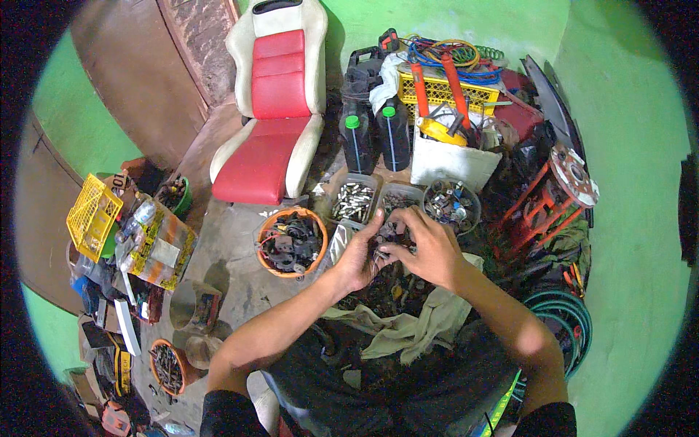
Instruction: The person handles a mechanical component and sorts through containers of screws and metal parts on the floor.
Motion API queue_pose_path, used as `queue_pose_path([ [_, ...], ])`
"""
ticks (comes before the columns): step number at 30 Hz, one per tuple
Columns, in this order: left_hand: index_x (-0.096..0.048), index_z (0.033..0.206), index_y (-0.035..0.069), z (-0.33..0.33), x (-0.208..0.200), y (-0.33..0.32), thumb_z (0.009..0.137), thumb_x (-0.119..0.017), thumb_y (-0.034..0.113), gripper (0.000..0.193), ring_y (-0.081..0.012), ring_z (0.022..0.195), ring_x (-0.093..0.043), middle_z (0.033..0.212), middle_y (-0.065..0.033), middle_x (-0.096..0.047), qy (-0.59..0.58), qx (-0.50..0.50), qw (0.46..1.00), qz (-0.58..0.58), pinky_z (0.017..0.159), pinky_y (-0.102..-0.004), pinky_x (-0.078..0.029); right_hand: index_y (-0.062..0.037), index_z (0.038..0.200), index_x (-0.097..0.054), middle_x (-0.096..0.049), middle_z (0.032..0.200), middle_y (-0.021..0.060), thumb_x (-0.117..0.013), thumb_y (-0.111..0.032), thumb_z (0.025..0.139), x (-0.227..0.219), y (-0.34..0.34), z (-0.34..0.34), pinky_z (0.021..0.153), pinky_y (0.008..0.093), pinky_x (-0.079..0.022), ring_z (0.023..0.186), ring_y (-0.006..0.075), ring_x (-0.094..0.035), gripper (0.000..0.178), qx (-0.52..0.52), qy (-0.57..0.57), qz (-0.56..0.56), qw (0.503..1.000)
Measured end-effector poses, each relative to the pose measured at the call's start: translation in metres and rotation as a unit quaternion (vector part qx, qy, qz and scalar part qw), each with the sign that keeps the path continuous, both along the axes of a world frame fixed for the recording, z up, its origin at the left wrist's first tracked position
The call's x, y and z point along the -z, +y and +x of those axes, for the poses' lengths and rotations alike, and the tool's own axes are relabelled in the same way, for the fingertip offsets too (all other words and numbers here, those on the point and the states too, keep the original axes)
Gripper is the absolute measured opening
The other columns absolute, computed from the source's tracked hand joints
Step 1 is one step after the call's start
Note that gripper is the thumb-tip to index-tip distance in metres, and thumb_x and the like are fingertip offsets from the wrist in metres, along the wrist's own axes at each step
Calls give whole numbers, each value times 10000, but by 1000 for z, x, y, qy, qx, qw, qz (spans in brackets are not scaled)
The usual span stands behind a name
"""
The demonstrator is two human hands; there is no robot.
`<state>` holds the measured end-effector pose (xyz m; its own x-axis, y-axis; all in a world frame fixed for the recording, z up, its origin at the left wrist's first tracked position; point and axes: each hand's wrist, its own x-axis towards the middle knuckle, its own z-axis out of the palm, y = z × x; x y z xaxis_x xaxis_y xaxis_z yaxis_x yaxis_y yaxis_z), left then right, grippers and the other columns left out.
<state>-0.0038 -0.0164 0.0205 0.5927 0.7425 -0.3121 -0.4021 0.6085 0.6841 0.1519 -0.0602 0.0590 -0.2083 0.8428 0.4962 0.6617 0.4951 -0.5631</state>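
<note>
In front of me my two hands are brought close together. My left hand [358, 259] is curled like a cup, with small dark metal parts [392, 234] lying against its fingers. Over these parts bends my right hand [431, 252], thumb and fingers drawn together at them; whatever it pinches is too small to make out. Below the hands, a heap of dark loose parts [393, 290] lies on a pale cloth [419, 324]. Just beyond stand a clear tub [354, 178] of silvery pieces, another tub [399, 191] partly behind my hands, and a round tub [477, 211] of mixed parts.
Left of my hands stands an orange pot [325, 247] of black parts. Behind are a red and white car seat [279, 80], two black bottles [357, 149] and a white box [455, 166]. A red metal stand [528, 207] and coiled green hose [575, 313] lie right; cluttered boxes [164, 244] left.
</note>
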Motion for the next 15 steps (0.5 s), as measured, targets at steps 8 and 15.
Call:
queue_pose_path([
  [8, -537, 1136, 179, 12, -3, -5, 911, -379, 584, 490, -85, 934, -563, 1072, 41, -579, 123, -7, 991, 44, 840, -306, -487, -30, 954, -552, -604, 799, 119, -723, -149, 721, 10, 14, 7, 650, 388, -494, 711, 286, -616, 313, -8, 45, -22, 999],
  [15, -546, 1103, 143, 6, 13, 2, 919, -393, 557, 478, -109, 908, -599, 1027, -2, -603, 71, 20, 997, -8, 788, -302, -535, -19, 957, -607, -639, 819, 136, -695, -116, 718, 5, 13, 5, 674, 365, -510, 741, 277, -638, 272, -22, 85, -35, 996],
])
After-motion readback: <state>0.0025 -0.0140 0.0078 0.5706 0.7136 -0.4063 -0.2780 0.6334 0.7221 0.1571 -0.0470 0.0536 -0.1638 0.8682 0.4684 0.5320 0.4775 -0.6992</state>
